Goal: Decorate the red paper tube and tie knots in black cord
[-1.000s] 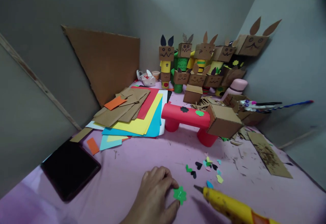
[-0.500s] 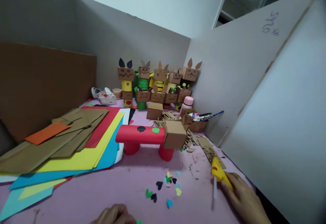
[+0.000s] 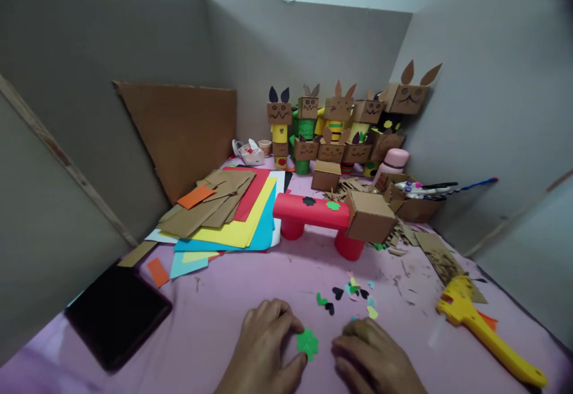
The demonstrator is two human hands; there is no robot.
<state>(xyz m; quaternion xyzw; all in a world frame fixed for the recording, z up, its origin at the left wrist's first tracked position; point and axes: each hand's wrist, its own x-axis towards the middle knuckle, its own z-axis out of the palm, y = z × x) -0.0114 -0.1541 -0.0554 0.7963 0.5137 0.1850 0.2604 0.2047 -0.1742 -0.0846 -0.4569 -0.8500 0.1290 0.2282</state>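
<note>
In the head view, my left hand point(image 3: 268, 346) rests low on the pink tabletop, its thumb and finger on the edge of a green paper flower point(image 3: 307, 344). A shiny patch shows in the middle of the flower. Just right of it is my right hand point(image 3: 378, 355), fingers loosely bent and slightly apart, with nothing visible in them. A yellow glue gun point(image 3: 474, 316) lies on the table at the far right. Beyond my hands stands a red paper tube body point(image 3: 313, 212) on red legs, with a cardboard box head point(image 3: 370, 215) and two flower cutouts on top.
Small paper hearts point(image 3: 338, 294) lie scattered ahead of my hands. Stacked coloured paper point(image 3: 250, 233) and cardboard pieces point(image 3: 215, 209) are at left, above a dark tablet point(image 3: 119, 316). Several cardboard animal figures point(image 3: 339, 109) stand at the back, near a pen box point(image 3: 416, 206).
My right hand has let go of the glue gun and moved left beside the flower. My left hand has come further into view, at the green flower. The camera view has turned left.
</note>
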